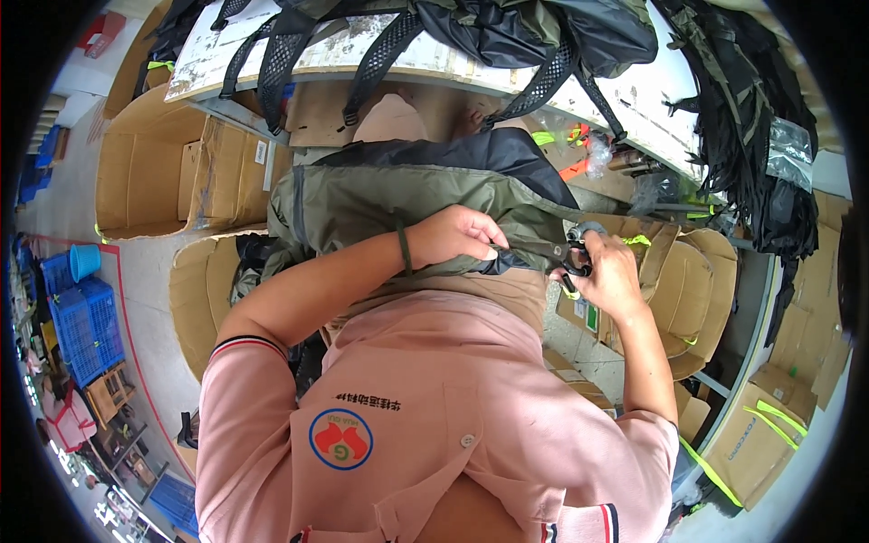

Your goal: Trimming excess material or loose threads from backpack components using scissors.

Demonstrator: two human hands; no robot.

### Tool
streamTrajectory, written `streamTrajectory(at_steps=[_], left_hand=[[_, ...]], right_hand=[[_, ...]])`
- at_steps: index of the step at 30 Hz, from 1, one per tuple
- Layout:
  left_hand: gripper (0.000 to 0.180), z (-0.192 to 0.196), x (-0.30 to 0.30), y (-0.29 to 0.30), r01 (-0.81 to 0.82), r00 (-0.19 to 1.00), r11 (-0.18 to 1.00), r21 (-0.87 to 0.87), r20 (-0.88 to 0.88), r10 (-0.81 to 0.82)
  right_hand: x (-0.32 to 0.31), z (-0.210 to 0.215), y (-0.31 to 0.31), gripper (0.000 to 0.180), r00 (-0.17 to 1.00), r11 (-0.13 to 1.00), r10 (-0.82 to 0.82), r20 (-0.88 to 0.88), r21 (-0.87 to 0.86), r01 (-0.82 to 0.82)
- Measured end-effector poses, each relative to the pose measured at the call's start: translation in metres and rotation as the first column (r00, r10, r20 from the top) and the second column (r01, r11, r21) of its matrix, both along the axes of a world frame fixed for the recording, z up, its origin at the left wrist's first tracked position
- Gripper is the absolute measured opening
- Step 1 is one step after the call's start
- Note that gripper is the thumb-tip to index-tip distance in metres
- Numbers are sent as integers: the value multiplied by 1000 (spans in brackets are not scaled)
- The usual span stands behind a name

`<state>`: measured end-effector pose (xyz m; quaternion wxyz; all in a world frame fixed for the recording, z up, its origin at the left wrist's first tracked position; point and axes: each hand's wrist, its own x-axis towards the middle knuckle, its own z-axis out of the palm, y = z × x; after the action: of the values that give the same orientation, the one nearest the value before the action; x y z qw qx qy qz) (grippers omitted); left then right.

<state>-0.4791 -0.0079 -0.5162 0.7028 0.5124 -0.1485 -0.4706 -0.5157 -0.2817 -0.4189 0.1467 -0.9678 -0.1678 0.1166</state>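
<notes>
Seated worker, olive cloth piece [362, 208] spread across the lap, right in front of the body; the thighs seem to serve as a bench, keeping the loose folds within reach of both hands. Left hand [453, 237] closed in a pinch on the near edge, thumb against fingers, probably to steady the bit beside the blades. Right hand [611, 271] grips scissors [559, 252] by their dark handles, blades aimed leftward toward the pinch; whether the blades are parted, cannot tell. Open cartons [154, 172] stand to either side, perhaps so pieces lie within arm's length. Materials: cloth thin, slightly shiny, creased, with a black panel along the far side. Scissor blades grey, narrow. White worktop [204, 72] ahead, scuffed and stained; dark bags [615, 36] slump on it, open-mesh straps [389, 56] dangling over its edge. Cartons brown, stiff-walled, flaps splayed.
</notes>
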Motion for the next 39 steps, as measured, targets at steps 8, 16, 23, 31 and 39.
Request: streamTrajectory(at_steps=[8, 16, 23, 31, 39], left_hand=[[27, -1, 0, 2, -60, 985, 997, 43, -161, 66], [26, -1, -1, 1, -67, 983, 996, 51, -169, 75], [24, 1, -4, 0, -90, 985, 994, 66, -141, 98], [21, 0, -4, 0, -60, 992, 996, 64, -109, 67], [18, -2, -7, -1, -26, 998, 996, 87, -54, 31]], right_hand=[[4, 19, 4, 49, 971, 964, 180, 161, -223, -142], [4, 13, 9, 45, 974, 958, 196, 112, -235, -165], [6, 12, 7, 43, 977, 960, 199, 74, -214, -179], [5, 8, 3, 42, 978, 958, 208, 31, -209, -197], [6, 12, 3, 44, 973, 961, 230, -17, -151, -230]])
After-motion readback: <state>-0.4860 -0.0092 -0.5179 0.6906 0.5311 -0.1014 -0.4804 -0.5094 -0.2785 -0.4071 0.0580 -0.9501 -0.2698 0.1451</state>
